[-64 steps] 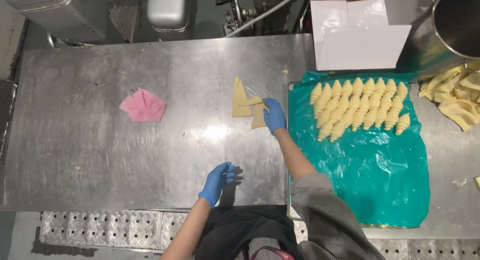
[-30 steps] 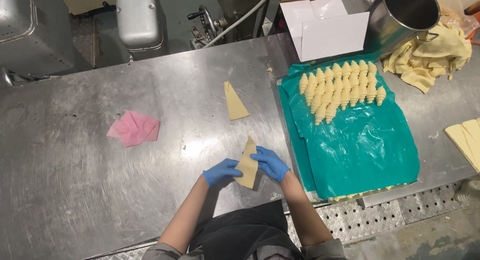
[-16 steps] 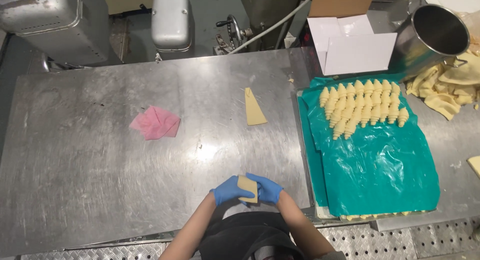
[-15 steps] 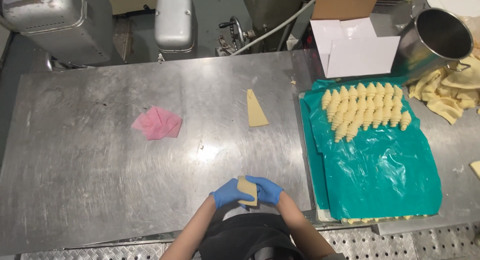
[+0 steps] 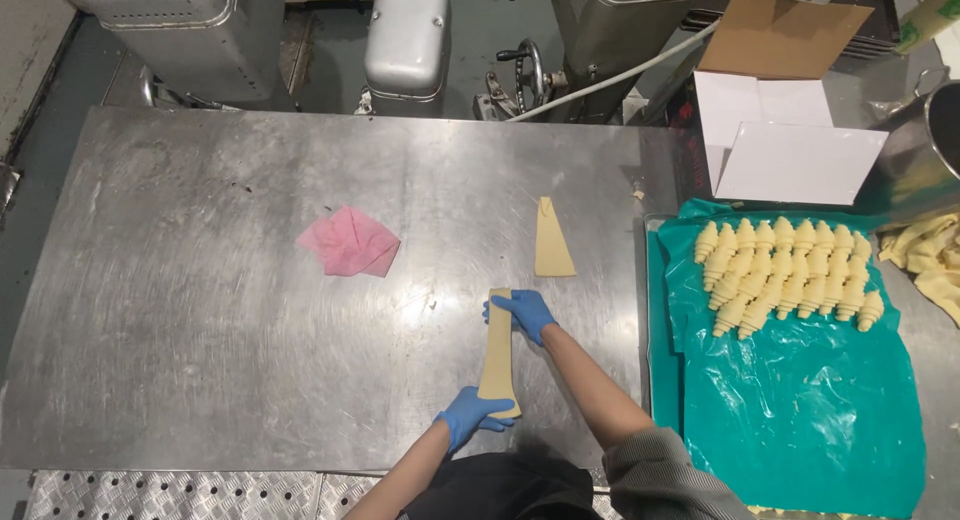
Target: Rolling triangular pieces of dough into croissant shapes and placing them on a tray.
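A long strip of pale dough (image 5: 497,355) lies stretched on the steel table (image 5: 200,310), running away from me. My right hand (image 5: 525,313), in a blue glove, grips its far end. My left hand (image 5: 470,417), also gloved in blue, holds its near end by the table's front edge. A second dough triangle (image 5: 552,242) lies flat farther back, untouched. To the right, a tray lined with green plastic sheet (image 5: 800,400) carries several rolled croissants (image 5: 785,275) in rows at its far end.
A crumpled pink cloth (image 5: 348,243) lies left of the dough. An open white cardboard box (image 5: 785,140) and a steel pot (image 5: 925,155) stand at the back right, with more dough pieces (image 5: 925,260) beside the tray. Grey machines (image 5: 405,40) stand behind the table.
The dough piece held bunched between both hands near the table edge is now pulled out long. My right hand has moved away from me; my left stays near the edge.
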